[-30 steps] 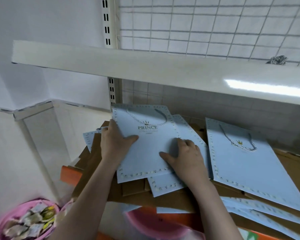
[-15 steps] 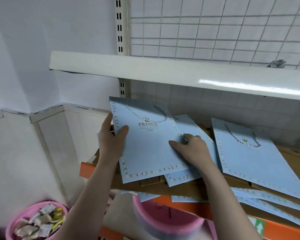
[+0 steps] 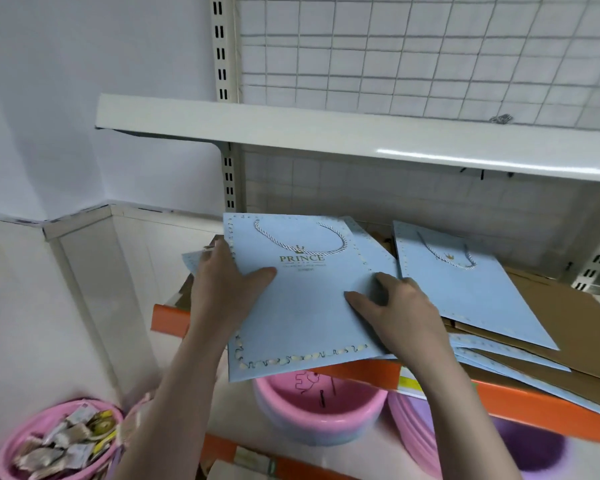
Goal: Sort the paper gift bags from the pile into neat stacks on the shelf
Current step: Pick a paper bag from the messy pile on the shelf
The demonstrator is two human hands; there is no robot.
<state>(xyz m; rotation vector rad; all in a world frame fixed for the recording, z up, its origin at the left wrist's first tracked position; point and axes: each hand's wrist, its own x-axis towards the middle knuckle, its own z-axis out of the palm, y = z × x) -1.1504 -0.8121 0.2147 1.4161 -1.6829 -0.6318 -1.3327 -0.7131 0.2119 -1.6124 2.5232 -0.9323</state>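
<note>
A flat light-blue paper gift bag (image 3: 302, 306) marked PRINCE, with a white rope handle, is held tilted over the shelf's front edge. My left hand (image 3: 222, 282) grips its left edge, thumb on top. My right hand (image 3: 399, 310) holds its right edge, fingers curled around it. Under it lie more blue bags, their edges showing. Another blue bag (image 3: 465, 285) lies flat to the right on brown cardboard (image 3: 568, 323), with several more (image 3: 520, 368) fanned out below it.
The orange-edged shelf (image 3: 167, 320) carries the pile. A white upper shelf (image 3: 326, 133) hangs above, backed by a wire grid. Pink basins (image 3: 312, 414) sit on the level below. A pink tub of packets (image 3: 59, 441) is at the lower left.
Both hands have pulled the PRINCE bag toward me and lifted its near edge past the shelf front. The view has tilted, showing more of the basins below.
</note>
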